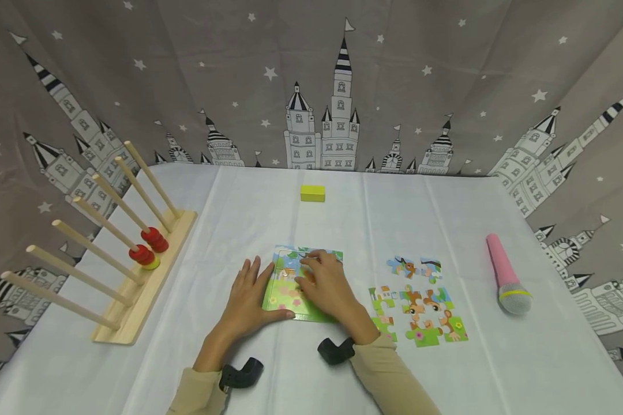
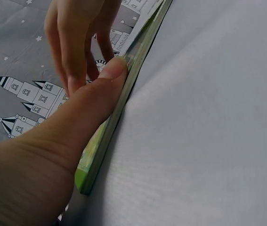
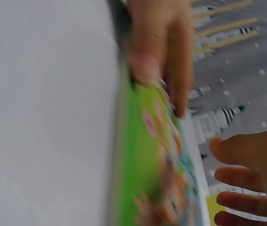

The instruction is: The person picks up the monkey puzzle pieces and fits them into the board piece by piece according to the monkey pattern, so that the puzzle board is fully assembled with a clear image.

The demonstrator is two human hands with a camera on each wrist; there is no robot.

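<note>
A thin puzzle board with a green and blue picture lies in front of the person. The left hand rests at its left side, fingers spread, the thumb on the near edge; the left wrist view shows that thumb on the board's rim. Over the board's right part is the right hand, fingers bent a little; in the right wrist view its fingers are apart with nothing between them. Right of the board lie loose and joined puzzle pieces showing an animal picture.
A wooden rack with upright pegs and red and yellow rings stands at the left. A yellow block lies at the back. A pink toy microphone lies at the right. A patterned curtain hangs behind the table.
</note>
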